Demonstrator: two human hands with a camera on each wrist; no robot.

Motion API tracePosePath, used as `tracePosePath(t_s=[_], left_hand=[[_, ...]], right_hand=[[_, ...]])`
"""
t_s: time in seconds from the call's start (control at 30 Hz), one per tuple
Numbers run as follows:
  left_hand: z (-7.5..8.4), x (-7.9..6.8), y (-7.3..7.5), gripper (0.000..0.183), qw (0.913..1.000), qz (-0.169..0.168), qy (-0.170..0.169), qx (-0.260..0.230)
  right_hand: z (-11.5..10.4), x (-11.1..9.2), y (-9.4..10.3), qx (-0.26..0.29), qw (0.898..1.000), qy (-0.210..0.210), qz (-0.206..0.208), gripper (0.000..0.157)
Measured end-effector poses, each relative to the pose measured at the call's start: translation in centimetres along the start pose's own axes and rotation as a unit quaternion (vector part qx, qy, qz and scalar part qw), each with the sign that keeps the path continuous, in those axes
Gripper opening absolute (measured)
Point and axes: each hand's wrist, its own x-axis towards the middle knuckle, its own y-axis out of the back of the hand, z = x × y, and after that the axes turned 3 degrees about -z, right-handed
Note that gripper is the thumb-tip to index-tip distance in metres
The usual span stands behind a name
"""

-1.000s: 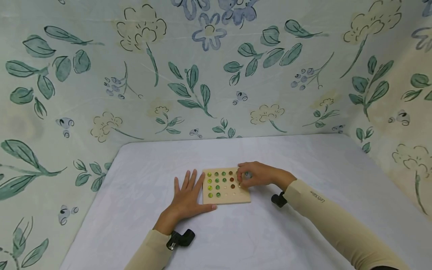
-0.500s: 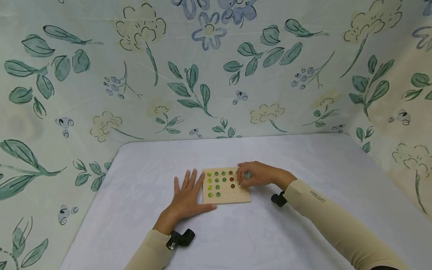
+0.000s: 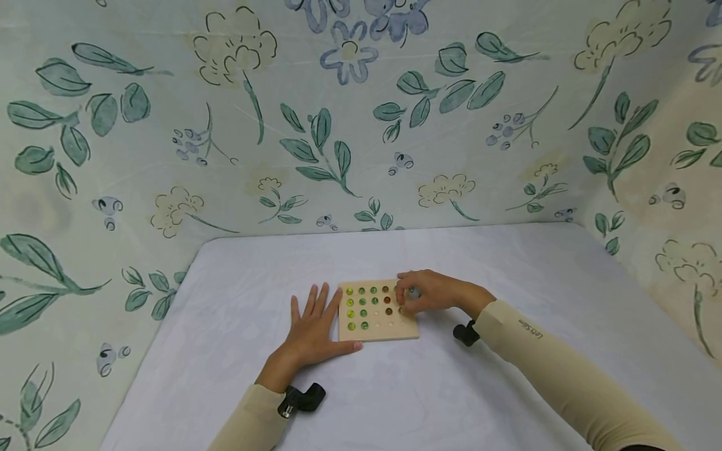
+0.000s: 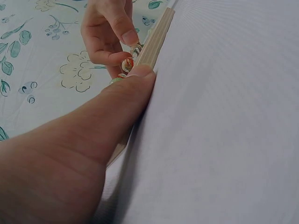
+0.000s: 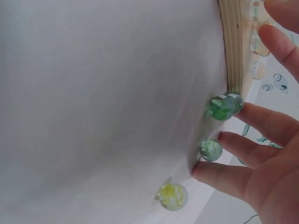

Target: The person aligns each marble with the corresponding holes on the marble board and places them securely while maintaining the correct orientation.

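A flat wooden board with rows of round hollows lies on the table, and many hold glass marbles in yellow-green, green and reddish brown. My left hand is spread flat against its left side, index finger at the left edge and thumb along the near edge. Over the board's right side, my right hand pinches a clear swirled marble between thumb and index finger at a hollow. Its other fingers spread beside loose marbles on the cloth: green marbles, a pale green marble and a yellow marble.
A white cloth covers the table. Behind and at the sides hangs a floral curtain. A black wrist camera sits by the left wrist and another camera by the right.
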Motion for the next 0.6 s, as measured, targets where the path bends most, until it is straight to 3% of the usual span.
tracePosePath(t_s=[0.33,0.6], left_hand=[[0.00,-0.11,0.14,0.115,1.0000,0.004,-0.003,0.004],[-0.04,0.03,-0.10,0.115,1.0000,-0.002,-0.001,0.000]], right_hand=[[0.00,0.09,0.04,-0.010,1.000,-0.006,0.000,0.011],[0.37,-0.53,0.90,0.031,0.999,0.018,0.020,0.013]])
